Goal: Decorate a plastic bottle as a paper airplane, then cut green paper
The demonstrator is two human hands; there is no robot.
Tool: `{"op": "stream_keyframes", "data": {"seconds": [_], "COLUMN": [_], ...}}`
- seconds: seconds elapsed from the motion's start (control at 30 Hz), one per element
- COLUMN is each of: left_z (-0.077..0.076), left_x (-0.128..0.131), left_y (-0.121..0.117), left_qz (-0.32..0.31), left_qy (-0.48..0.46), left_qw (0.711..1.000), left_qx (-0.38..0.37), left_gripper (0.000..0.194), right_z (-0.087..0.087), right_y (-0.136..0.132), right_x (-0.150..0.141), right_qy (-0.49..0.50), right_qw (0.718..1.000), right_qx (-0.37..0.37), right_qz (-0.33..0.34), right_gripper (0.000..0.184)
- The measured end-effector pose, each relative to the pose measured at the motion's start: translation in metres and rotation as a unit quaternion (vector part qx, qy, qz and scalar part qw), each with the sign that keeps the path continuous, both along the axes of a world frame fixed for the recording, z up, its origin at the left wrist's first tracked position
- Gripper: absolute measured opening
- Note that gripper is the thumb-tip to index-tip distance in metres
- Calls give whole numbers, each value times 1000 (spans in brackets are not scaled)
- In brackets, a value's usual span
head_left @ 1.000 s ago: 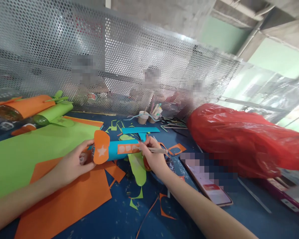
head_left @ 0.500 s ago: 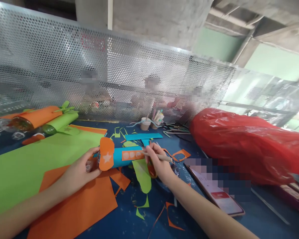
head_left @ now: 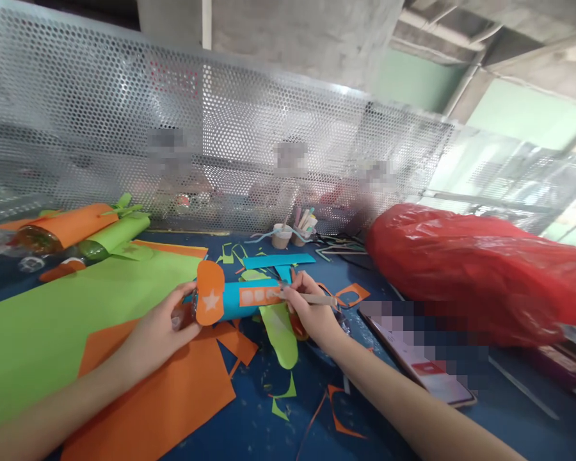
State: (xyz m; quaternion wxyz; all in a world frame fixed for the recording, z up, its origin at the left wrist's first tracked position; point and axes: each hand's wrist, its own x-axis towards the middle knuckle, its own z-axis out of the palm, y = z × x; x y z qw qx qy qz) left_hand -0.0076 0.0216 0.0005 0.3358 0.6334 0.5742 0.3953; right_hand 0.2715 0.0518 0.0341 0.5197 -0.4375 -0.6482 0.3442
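My left hand [head_left: 170, 320] grips the end of a toy plane [head_left: 231, 301] made from a plastic bottle wrapped in blue paper. An orange paper piece with a white star and an orange strip with white window shapes [head_left: 252, 296] are on it. One green paper wing [head_left: 279, 336] sticks out toward me. In my right hand [head_left: 312, 314] is a pale marker [head_left: 319, 299], pinched between the fingers, its tip at the right end of the strip. A blue paper tail rises near that hand. My right fingers partly hide the plane's far end.
Orange [head_left: 173, 397] and green paper sheets [head_left: 77, 307] lie at left, with finished-looking bottle planes [head_left: 74, 224] behind. Paper scraps [head_left: 340, 416] are scattered about. Cups [head_left: 282, 238] with pens stand at the back. A phone [head_left: 427, 365] and red plastic bag [head_left: 461, 275] are at right.
The plane and both hands appear slightly further right in the view, as the camera has shifted a little. The marker stays at the strip's right end and lies flatter.
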Motion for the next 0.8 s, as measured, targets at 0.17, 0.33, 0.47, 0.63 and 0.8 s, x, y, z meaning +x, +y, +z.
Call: {"op": "stream_keyframes", "data": {"seconds": [0.17,0.33,0.47,0.63,0.8], "left_z": [-4,-5,-3,-3,-3], "left_x": [-3,-2,0,0,0], "left_y": [2,3,2,3,4], "left_qz": [-4,1,-9,-13,-18], "left_qy": [3,-5,-4,-8,-7], "left_qw": [1000,1000,1000,1000,1000], "left_qx": [-2,24,20,16,24], "left_gripper": [73,68,65,70,69], "right_z": [-2,-3,-2,-1,1], "right_y": [1,2,1,0,-2], "right_x": [0,0,0,-1,-2], "right_qy": [-20,-34,-35,-39,-43], "right_qw": [1000,999,999,999,999], "right_qx": [3,8,-4,5,19], "right_qz": [5,1,5,11,-2], "right_gripper": [23,24,25,25,26]}}
